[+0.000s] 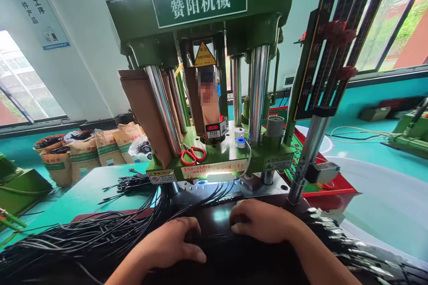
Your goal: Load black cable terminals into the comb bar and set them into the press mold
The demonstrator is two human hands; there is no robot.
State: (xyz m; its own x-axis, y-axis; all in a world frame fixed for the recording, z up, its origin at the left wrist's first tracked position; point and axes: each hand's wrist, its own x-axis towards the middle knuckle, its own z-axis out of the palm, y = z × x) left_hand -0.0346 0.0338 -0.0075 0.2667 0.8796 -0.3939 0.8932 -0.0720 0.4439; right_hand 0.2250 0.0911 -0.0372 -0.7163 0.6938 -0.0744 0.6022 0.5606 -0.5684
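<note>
My left hand (175,241) is low over the dark bench surface (217,220), its fingers bent and the thumb held apart. Opposite it, my right hand (259,220) rests with curled fingers and a gap between thumb and fingertips. I see nothing held in either hand. Thin black cables (214,197) run from the press's lower plate (197,193) toward the left, behind my hands. A large bundle of black cables (100,236) lies left of my left hand. Right of my right forearm are several cable ends with silvery, clear-looking tips (337,236).
A green press (207,35) with chrome columns (259,93) stands ahead. Red-handled scissors (193,155) and a blue-and-white tape roll (240,142) lie on its middle plate. A chrome post (306,160) rises at right. More cables (133,183) lie on the green table (90,187); sacks (85,156) stand behind.
</note>
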